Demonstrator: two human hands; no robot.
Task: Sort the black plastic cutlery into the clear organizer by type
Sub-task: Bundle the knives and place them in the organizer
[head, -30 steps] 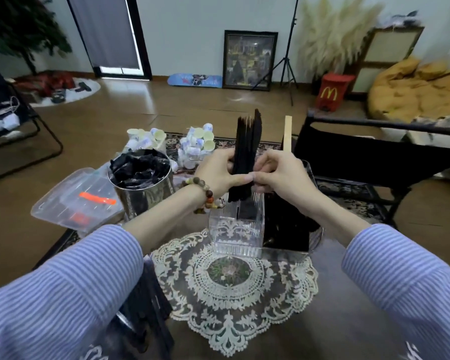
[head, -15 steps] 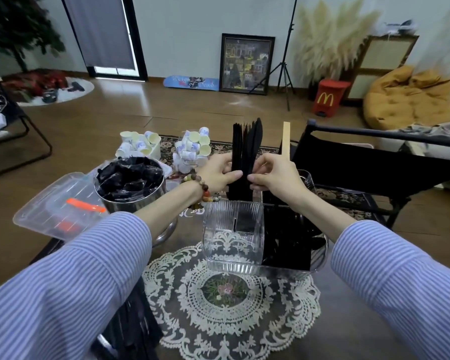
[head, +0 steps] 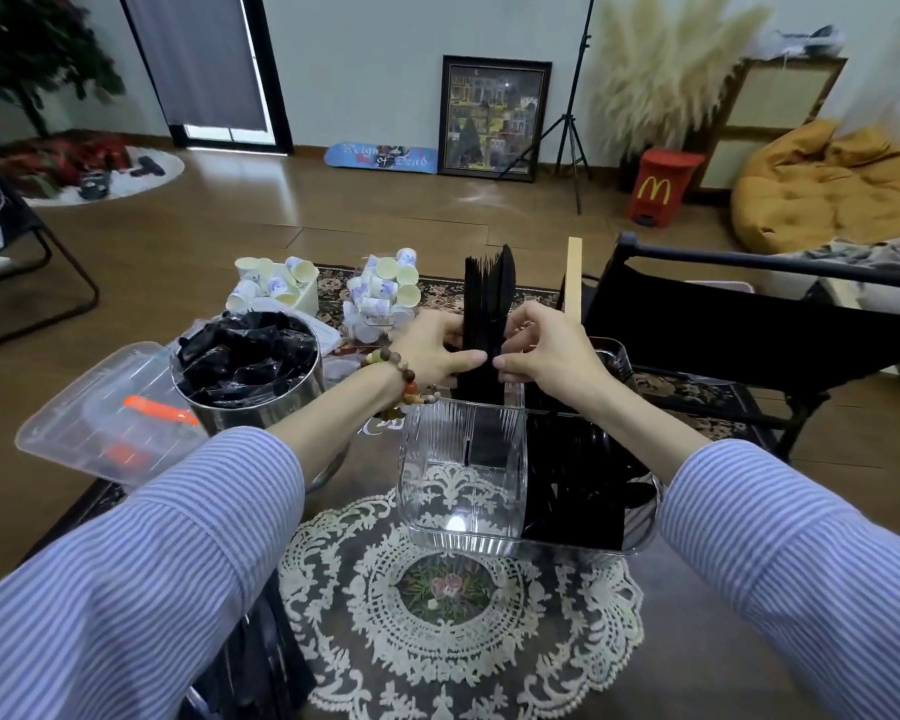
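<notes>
Hands squared up a cutlery stack (head: 484,309), held upright over the organizer (head: 461,491) near the far edge of the surface. Left hand (head: 427,350) pinched the stack from its left side, thumb on the front; right hand (head: 541,350) pinched it from the right, fingers curled round the handles. Knife tips showed at the top; other types in the stack couldn't be told. Stack's lower end sat down in the organizer's far-left compartment, behind the near-left one, which looked bare. Right compartments were already packed with black cutlery (head: 578,475). A wooden stick (head: 572,283) stood at the far right of the organizer.

Step judged: seating one type as a bundle, mid-task. Next move would call for lowering the stack straight, keeping the pieces aligned, then letting go with both hands without tipping it. More wrapped cutlery likely waited in the metal bucket (head: 250,366) toward the left edge.
</notes>
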